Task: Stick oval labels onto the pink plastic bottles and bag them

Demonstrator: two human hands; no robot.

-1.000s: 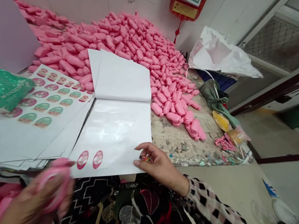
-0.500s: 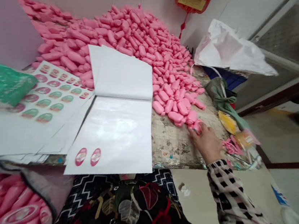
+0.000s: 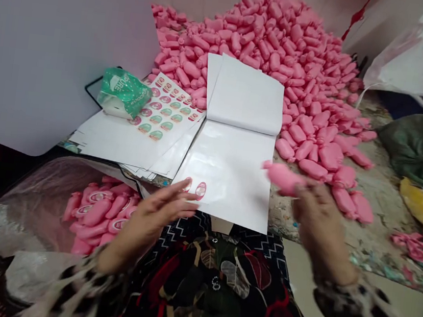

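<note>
A small pink bottle-shaped piece (image 3: 283, 177) is pinched in my right hand (image 3: 317, 223), raised over the right edge of the sticker sheet. My left hand (image 3: 158, 211) hovers at the lower left of the white sticker sheet (image 3: 233, 171), fingers apart and holding nothing. Two oval pink stickers (image 3: 200, 191) remain at that sheet's bottom corner, one partly covered by my left fingers. A folded white sheet (image 3: 248, 93) lies across its top. Behind spreads a large heap of pink bottle-shaped pieces (image 3: 271, 47).
On the left lie printed sticker sheets (image 3: 163, 114) under a green-and-white packet (image 3: 123, 91). Below them, a lined bag (image 3: 27, 213) holds pink pieces with oval stickers (image 3: 100, 212). To the right are a green cloth bag (image 3: 410, 136), a yellow item (image 3: 422, 204) and pink scraps (image 3: 416, 248).
My right hand has lifted a pink bottle-shaped piece from the heap's near edge and brought it left toward the sheet. My left hand has come into view. The camera has turned left.
</note>
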